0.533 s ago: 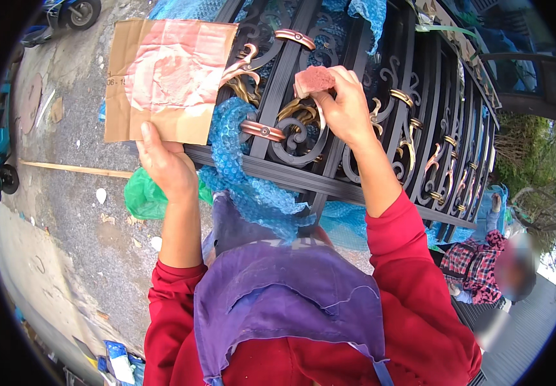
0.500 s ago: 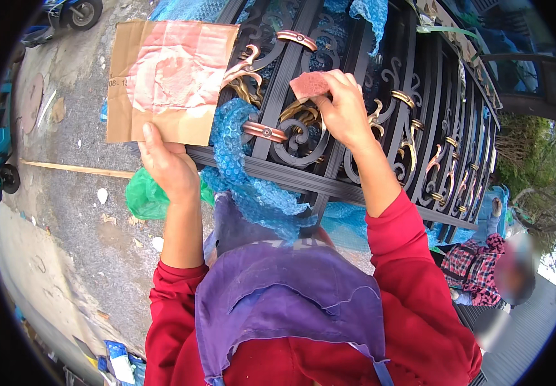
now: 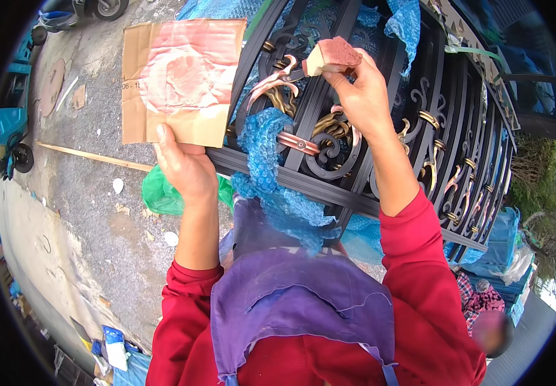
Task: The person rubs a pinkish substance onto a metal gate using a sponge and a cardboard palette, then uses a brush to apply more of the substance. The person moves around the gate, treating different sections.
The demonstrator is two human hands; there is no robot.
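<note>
My left hand grips the lower edge of a piece of brown cardboard, its thumb on the front face. Pinkish copper paint is smeared over the cardboard's middle. Between thumb and fingers, my right hand pinches a small sponge block, pale yellow with a reddish-copper painted face. The sponge is held over a dark metal gate with scrollwork; whether it touches the metal I cannot tell. Close by are a copper-coloured leaf ornament and a copper band on the bars.
Blue bubble wrap drapes over the gate's near edge. A green plastic bag and a wooden strip lie on the ground at left. Another person in a checked shirt is at lower right. A scooter wheel shows at upper left.
My right hand has lifted the sponge up and slightly right, turning it so its pale side shows. The view has shifted, so the gate and cardboard appear further right.
</note>
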